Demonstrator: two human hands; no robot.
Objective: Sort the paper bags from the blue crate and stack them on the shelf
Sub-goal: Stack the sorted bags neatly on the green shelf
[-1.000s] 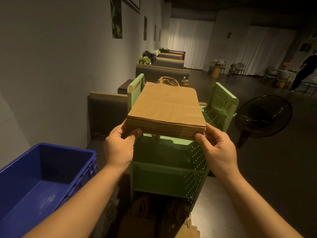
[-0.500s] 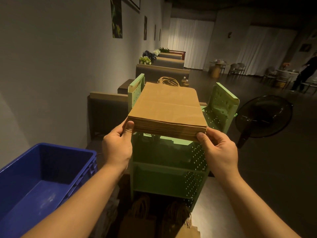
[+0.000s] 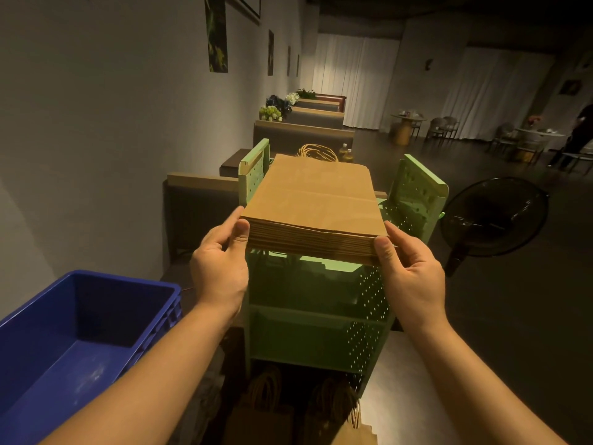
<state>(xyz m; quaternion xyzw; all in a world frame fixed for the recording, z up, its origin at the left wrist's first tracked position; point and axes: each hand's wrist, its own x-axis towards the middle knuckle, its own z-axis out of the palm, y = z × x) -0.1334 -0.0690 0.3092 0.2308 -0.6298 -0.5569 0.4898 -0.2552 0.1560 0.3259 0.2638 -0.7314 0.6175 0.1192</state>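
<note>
A thick stack of flat brown paper bags (image 3: 316,200) lies on the top of the green perforated shelf cart (image 3: 414,197), its twine handles at the far end. My left hand (image 3: 221,264) holds the stack's near left corner, thumb against the front edge. At the near right corner my right hand (image 3: 407,264) holds the stack, thumb on the edge and fingers under it. The blue crate (image 3: 83,329) stands at lower left and looks empty inside.
More brown bags with handles (image 3: 266,403) stand on the floor in front of the cart. A black floor fan (image 3: 494,216) is right of the cart. Booth seats (image 3: 301,136) line the left wall behind it. A person (image 3: 580,133) stands far right.
Both hands have shifted slightly along the stack's near corners, thumbs now pressed on the front edge. The stack has barely moved.
</note>
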